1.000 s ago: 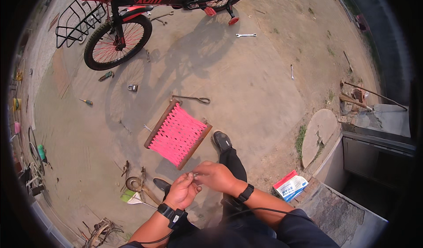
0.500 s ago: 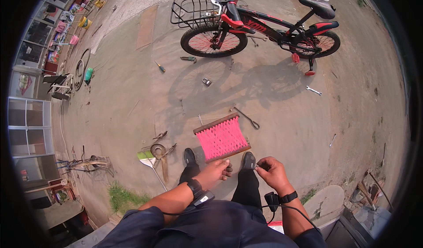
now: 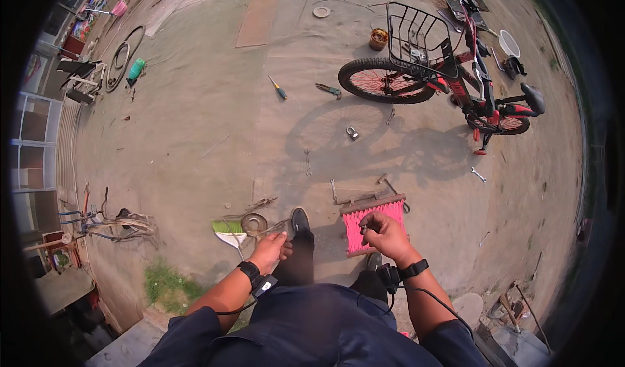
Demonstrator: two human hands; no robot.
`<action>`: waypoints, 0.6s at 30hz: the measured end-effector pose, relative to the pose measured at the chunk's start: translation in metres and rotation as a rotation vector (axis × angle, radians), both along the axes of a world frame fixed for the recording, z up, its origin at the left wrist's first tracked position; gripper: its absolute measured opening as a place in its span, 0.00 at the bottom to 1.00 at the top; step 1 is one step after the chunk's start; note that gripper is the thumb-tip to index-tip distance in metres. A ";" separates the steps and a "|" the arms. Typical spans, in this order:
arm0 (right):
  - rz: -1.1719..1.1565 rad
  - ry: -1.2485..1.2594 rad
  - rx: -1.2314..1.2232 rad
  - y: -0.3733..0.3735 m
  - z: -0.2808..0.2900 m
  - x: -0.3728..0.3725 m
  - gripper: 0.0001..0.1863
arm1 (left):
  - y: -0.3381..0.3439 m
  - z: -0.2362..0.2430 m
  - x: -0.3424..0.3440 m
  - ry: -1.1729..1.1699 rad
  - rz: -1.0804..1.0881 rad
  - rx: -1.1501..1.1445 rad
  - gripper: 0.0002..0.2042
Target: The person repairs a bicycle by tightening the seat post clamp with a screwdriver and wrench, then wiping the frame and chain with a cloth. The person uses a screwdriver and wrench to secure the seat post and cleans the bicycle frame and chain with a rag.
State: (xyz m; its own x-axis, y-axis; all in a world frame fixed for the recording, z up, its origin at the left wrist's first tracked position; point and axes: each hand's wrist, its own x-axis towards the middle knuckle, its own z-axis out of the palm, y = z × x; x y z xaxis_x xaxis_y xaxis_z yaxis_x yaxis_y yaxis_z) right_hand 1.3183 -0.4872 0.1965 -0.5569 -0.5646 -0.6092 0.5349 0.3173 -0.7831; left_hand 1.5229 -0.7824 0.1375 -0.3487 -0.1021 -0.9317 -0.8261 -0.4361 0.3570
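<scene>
My left hand (image 3: 271,252) hangs above the ground left of my shoe, its fingers curled in. Whether anything lies inside that curl is hidden. My right hand (image 3: 387,237) is closed in a pinch over the pink woven stool (image 3: 392,211), which has wooden rails. A small dark thing seems to show at its fingertips, too small to name. Beyond the stool stands a black and red bicycle (image 3: 461,91) with a wire basket (image 3: 416,31) at its front. Around it lie a padlock (image 3: 352,133), a screwdriver (image 3: 278,88), adjustable pliers (image 3: 328,89) and a wrench (image 3: 478,175).
A green and white broom head (image 3: 228,231) lies left of my feet, beside a round metal part (image 3: 254,224). Farther left are a bare bike frame (image 3: 117,224) and a tire (image 3: 122,57). A brown pot (image 3: 378,39) stands by the front wheel.
My view has turned left and my feet have stepped apart. The bicycle and stool now appear farther right. My hands have spread apart, the right one now over the stool.
</scene>
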 end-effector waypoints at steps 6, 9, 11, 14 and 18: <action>0.253 -0.155 -0.036 -0.147 0.018 -0.050 0.11 | -0.127 0.014 0.021 -0.075 0.161 -0.077 0.15; 0.248 -0.186 -0.048 -0.183 -0.002 -0.076 0.10 | -0.157 0.016 -0.003 -0.081 0.164 -0.074 0.15; 0.209 -0.210 -0.044 -0.205 -0.015 -0.103 0.09 | -0.171 0.020 -0.039 -0.074 0.130 -0.068 0.15; 0.161 -0.223 -0.018 -0.248 -0.024 -0.151 0.07 | -0.198 0.024 -0.099 -0.032 0.118 -0.105 0.16; 0.199 -0.169 0.089 -0.309 -0.081 -0.234 0.09 | -0.252 0.007 -0.187 -0.066 0.132 -0.126 0.16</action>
